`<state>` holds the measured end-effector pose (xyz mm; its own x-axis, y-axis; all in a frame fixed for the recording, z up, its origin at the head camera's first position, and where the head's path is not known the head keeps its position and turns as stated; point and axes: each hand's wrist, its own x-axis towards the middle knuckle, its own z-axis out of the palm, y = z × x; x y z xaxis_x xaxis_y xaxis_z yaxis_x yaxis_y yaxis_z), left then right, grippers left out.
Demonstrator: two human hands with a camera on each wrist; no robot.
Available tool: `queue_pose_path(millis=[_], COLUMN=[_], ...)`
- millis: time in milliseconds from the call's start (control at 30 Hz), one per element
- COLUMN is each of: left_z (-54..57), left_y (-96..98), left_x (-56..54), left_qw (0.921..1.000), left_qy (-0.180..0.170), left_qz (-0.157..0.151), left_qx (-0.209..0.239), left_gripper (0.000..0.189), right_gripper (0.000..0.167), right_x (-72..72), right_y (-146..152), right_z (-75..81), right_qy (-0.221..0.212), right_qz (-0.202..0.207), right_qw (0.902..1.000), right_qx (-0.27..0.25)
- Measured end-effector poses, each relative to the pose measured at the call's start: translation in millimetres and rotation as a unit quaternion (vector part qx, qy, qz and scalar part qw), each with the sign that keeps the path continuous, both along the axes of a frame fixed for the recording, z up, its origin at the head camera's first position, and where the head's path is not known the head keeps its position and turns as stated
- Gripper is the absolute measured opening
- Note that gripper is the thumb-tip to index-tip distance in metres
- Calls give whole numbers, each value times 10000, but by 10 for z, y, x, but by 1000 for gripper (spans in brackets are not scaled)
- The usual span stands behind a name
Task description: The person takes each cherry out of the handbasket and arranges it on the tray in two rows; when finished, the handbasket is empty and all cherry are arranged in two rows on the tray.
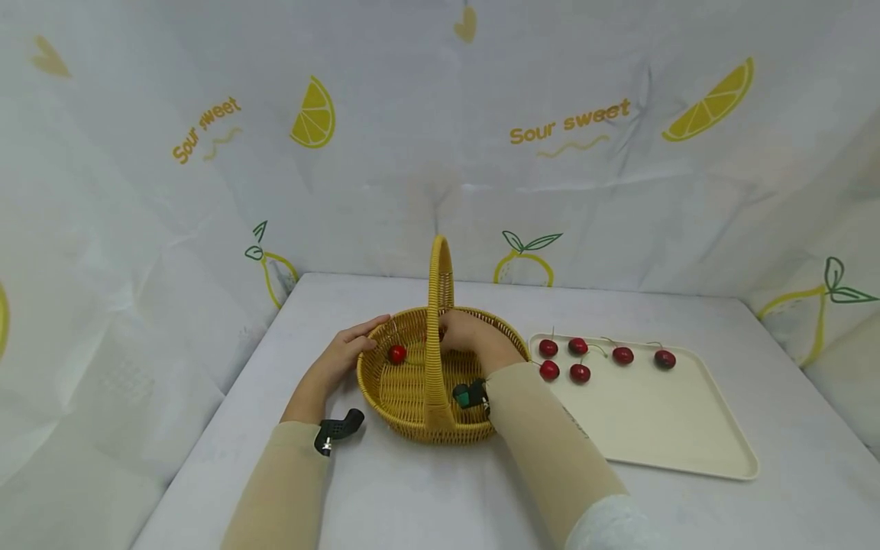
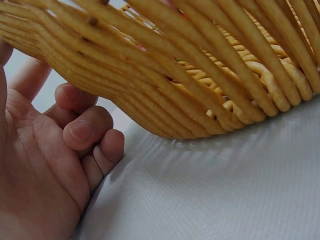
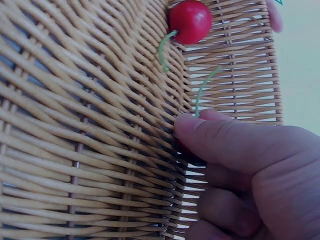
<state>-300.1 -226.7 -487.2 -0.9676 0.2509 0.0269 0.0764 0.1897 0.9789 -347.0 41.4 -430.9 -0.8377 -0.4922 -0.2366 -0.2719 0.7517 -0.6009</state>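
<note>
A yellow wicker basket [image 1: 402, 397] with a tall hoop handle stands on the table. My left hand [image 1: 337, 359] holds the basket at its left rim; in the left wrist view its lower fingers curl beside the woven wall. Past the handle, my right hand [image 1: 474, 336] reaches down inside. In the right wrist view, thumb and fingers pinch a dark red cherry [image 3: 186, 150] low against the weave, its green stem sticking up and most of its body hidden. Another cherry [image 3: 192, 21], bright red, lies in the basket near the left wall.
To the right lies a cream tray [image 1: 674, 420] with several cherries [image 1: 622, 355] grouped toward its back left. The tray's left side comes close to the basket and passes under my right forearm. A white patterned cloth [image 1: 440, 153] hangs behind the table.
</note>
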Motion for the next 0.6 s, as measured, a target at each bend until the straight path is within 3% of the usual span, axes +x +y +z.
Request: queue_pose_path(millis=[600], left_z=[25], left_y=[20], left_x=[34], left_qw=[10000], left_qy=[78], left_qz=[7], left_qx=[-45], left_gripper=[58], right_gripper=[27], right_x=[17], right_y=[48], right_z=[-22], right_qy=[-582], right_qz=[65], right_qw=[9980], right_qx=[-238])
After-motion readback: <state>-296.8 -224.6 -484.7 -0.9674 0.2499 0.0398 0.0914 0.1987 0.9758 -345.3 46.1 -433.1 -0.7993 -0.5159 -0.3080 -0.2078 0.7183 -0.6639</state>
